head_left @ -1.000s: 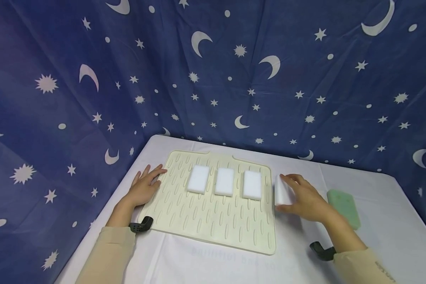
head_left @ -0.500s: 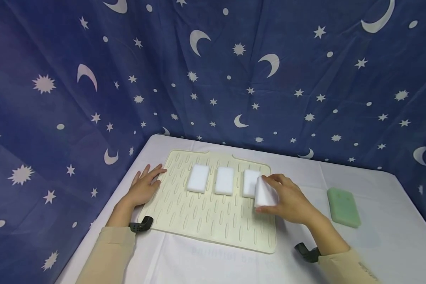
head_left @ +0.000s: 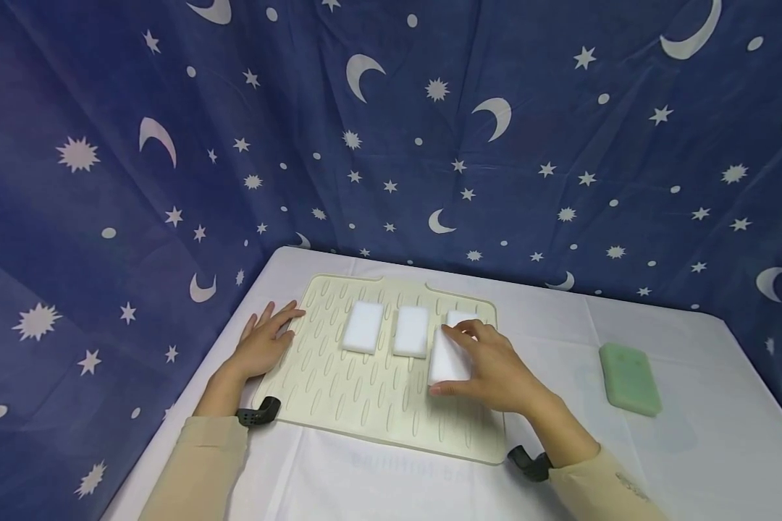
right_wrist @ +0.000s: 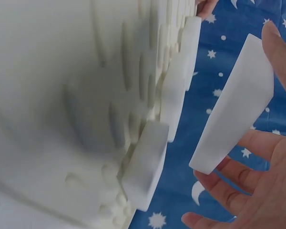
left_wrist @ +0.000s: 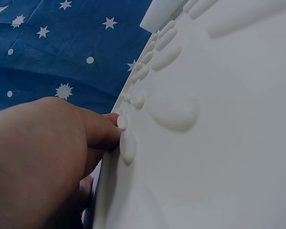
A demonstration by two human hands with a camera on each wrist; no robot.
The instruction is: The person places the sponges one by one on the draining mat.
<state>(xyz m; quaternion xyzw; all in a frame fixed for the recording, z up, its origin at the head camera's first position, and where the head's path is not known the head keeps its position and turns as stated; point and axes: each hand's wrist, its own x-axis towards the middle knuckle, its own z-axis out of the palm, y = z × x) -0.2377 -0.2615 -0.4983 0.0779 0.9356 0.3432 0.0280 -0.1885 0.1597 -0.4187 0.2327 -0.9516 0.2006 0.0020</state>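
Observation:
My right hand (head_left: 502, 369) pinches a white sponge block (head_left: 447, 359) by its ends, between thumb and fingers. In the right wrist view the held sponge (right_wrist: 238, 105) is raised off the cream ribbed mat (head_left: 365, 409). Three more white sponges lie in a row on that mat: the left one (head_left: 363, 328), the middle one (head_left: 411, 331) and the right one (head_left: 461, 317), which the right hand and held sponge partly cover. My left hand (head_left: 261, 351) rests at the mat's left edge with fingers extended; in the left wrist view its fingers (left_wrist: 105, 129) touch that edge.
A green rounded block (head_left: 630, 380) lies on the white tablecloth (head_left: 684, 463) to the right of the mat. Behind and left of the table hangs a blue curtain (head_left: 391, 145) with moons and stars.
The right hand has carried the white sponge leftward, from beside the mat's right edge to over the mat. The left hand has stayed in place.

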